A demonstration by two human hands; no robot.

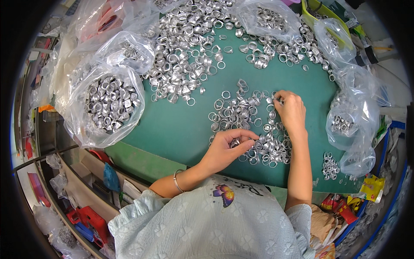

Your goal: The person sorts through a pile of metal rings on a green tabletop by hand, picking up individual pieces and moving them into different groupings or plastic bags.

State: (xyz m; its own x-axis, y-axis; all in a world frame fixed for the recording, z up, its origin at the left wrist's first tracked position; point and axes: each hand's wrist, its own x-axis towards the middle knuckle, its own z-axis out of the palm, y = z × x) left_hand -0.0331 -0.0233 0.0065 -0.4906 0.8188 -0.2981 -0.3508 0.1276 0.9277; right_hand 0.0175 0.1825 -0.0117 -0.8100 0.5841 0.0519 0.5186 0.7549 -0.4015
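Now both hands [292, 111] touch silvery rings [276, 149] on a green tabletop [181, 129].

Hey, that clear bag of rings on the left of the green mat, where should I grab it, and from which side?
I'd gather the loose plastic of the bag around its rings, coming from the right: bare green mat lies there, while another clear bag crowds its far side. The thin, slack plastic suggests bunching.

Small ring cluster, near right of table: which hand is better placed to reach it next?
Right, likely: the right hand is nearer the cluster; the left hand is farther off, with the right forearm in between.
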